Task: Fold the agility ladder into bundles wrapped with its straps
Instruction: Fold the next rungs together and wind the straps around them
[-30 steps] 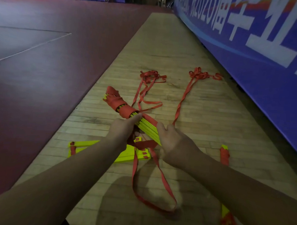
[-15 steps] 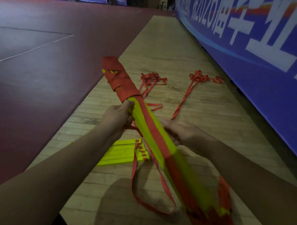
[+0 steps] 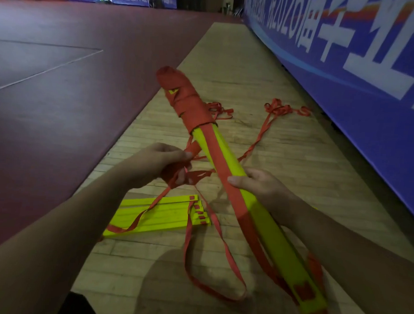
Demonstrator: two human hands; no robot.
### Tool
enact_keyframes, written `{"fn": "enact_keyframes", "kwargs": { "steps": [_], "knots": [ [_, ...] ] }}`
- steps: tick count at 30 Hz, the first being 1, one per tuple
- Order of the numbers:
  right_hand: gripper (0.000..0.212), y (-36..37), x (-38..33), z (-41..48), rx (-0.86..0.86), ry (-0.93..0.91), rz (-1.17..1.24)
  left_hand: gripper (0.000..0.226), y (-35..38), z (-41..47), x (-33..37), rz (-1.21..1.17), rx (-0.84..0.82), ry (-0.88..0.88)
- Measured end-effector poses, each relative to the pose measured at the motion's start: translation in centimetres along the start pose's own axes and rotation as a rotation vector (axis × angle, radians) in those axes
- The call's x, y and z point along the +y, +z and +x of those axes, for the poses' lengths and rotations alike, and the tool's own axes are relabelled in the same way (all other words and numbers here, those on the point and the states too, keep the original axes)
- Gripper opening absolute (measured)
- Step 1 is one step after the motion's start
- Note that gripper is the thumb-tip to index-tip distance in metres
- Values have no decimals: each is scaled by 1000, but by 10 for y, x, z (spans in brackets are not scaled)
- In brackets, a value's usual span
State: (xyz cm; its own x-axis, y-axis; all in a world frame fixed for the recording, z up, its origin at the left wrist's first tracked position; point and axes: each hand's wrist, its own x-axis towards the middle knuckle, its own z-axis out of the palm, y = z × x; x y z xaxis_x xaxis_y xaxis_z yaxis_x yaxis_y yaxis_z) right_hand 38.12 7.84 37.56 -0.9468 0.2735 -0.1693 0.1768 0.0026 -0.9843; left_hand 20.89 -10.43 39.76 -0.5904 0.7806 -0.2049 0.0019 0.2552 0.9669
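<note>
A long bundle of yellow ladder rungs (image 3: 227,153) slants from upper left to lower right above the floor. Its far end is wound in red strap (image 3: 185,96). My right hand (image 3: 259,185) grips the bundle around its middle, thumb on the red strap running along it. To the left, my left hand (image 3: 158,164) pinches the loose red strap (image 3: 193,177) coming off the wrapped part. Below, a second stack of yellow rungs (image 3: 160,214) lies flat on the wooden floor, straps trailing from it in a loop (image 3: 219,288).
Tangled red straps (image 3: 281,110) lie farther out on the wooden strip (image 3: 229,63). A blue banner wall (image 3: 346,91) runs along the right. Dark red court flooring (image 3: 73,91) spreads to the left.
The bundle has swung up and turned lengthwise in front of me. My left hand came off the rungs and now pinches the loose strap; my right hand has closed around the middle.
</note>
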Motion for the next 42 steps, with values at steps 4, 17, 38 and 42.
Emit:
{"fn": "enact_keyframes", "kwargs": {
  "steps": [4,17,38,42],
  "knots": [
    [11,-7,9,12,196,-49,-189,17,5,5,0,-110,46,73],
    [79,30,31,11,110,-194,-1091,52,34,11,-25,-187,611,-70],
    [38,5,2,4,-150,55,39,37,-20,-6,-3,2,-116,-80],
    [28,1,1,6,-16,34,-213,22,-13,0,-5,-81,-58,-22]
  ]
}}
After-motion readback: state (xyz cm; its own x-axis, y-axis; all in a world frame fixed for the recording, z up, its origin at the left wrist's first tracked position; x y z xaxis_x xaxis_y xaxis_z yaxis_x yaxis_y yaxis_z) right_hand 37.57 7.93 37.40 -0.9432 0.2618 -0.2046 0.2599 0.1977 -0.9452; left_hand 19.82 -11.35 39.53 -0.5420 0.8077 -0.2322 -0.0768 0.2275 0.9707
